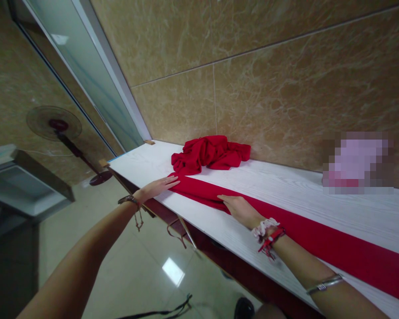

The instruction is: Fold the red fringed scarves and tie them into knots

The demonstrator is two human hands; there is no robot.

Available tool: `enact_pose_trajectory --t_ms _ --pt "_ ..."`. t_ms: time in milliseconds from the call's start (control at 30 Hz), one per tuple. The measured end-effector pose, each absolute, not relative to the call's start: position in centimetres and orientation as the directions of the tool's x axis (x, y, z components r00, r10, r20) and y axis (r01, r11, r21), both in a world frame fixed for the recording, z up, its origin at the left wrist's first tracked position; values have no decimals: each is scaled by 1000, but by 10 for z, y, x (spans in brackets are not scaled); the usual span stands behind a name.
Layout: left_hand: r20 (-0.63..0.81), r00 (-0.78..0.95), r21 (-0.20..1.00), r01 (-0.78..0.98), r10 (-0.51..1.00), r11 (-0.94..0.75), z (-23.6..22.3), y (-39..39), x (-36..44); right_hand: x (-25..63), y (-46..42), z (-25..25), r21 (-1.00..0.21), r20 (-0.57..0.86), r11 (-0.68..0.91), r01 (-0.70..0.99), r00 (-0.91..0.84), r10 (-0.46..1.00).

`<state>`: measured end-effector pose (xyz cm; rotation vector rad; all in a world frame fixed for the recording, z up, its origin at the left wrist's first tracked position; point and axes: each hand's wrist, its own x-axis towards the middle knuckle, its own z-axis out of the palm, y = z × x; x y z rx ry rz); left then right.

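A long strip of red cloth [322, 226] lies along the white table [286, 181], running from the middle to the right edge of the view. At its far end the cloth passes into a crumpled red heap [206, 153]. My left hand [158, 186] rests at the strip's far end with fingers stretched out, next to the heap. Nearer to me, my right hand [241, 208] lies on the strip's front edge, fingers extended and pressed on the fabric. Beneath the right hand the cloth shows a fold or ridge.
A tiled wall [286, 97] borders the table's back edge. A blurred pinkish item [359, 161] stands against it at the right. Left of the table are a standing fan [58, 125] and a grey-white cabinet-like piece [29, 181]. A black strap [159, 312] lies on the floor.
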<state>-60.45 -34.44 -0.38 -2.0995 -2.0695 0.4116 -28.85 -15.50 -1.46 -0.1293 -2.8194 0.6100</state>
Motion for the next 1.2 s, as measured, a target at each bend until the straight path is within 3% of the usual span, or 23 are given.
enact_pose_trajectory --t_ms 200,367,600,900,1067,1200 --pt "-116 0 -319 947 993 -37 -12 -348 -605 -282 -152 -29 -226 178 970 -94 -983 -54" --pt "-132 33 -270 960 991 -68 -1 -347 -603 -280 -153 -34 -137 178 986 -91 -982 -66" --pt "96 -6 -138 990 995 20 -3 -309 -554 -281 -164 -28 -143 208 989 25 -977 54" --pt "-41 -93 -144 986 995 87 -21 -296 -533 -262 -160 -14 -224 51 974 21 -998 33" --pt "72 17 -119 993 997 -8 -16 -279 -510 -262 -159 -9 -225 151 941 252 -945 289" --pt "91 45 -98 995 995 -36 -27 -266 -485 -258 -163 -19 -185 114 931 314 -934 338"
